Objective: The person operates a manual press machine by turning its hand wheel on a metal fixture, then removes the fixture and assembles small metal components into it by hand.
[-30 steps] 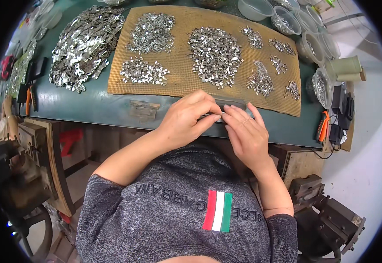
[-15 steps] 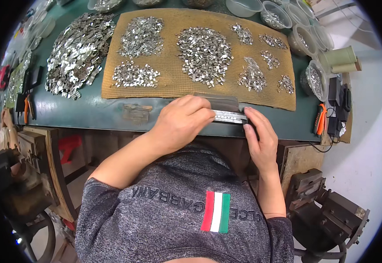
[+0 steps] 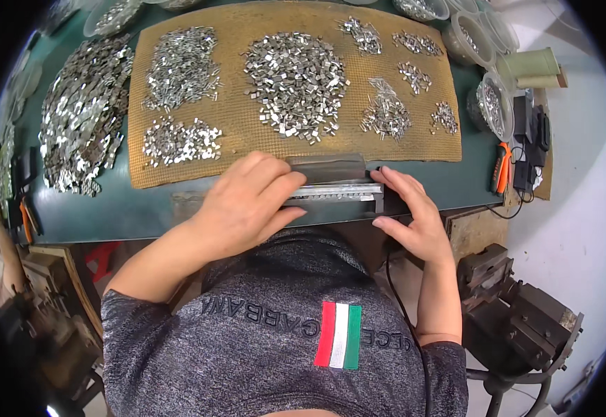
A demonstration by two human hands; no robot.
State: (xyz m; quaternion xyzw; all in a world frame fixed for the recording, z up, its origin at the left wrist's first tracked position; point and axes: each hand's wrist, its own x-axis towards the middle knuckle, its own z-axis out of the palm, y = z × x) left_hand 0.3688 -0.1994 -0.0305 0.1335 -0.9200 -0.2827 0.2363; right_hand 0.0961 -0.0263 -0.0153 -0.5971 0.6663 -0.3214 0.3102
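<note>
A narrow silvery metal strip [image 3: 341, 190] with a row of small marks or pieces along it lies crosswise at the table's front edge. My left hand [image 3: 244, 201] covers its left end, index finger on the far side and thumb on the near side. At the other end, the fingertips and thumb of my right hand [image 3: 417, 212] bracket a dark end piece [image 3: 378, 201]. Just behind the strip rests a flat grey plate [image 3: 330, 167]. What lies under my left palm is hidden.
A tan textured mat [image 3: 237, 142] carries several piles of small metal pieces, the largest pile [image 3: 296, 83] in its middle. Left of it is a heap of flat shiny pieces [image 3: 84, 115]. Clear tubs [image 3: 490, 104], orange-handled pliers [image 3: 502, 168] and a green spool [image 3: 529, 62] stand at right.
My left hand has slid left along the strip, baring more of it. My right thumb has spread away from the fingers. The whole view has shifted, so the mat appears further left.
</note>
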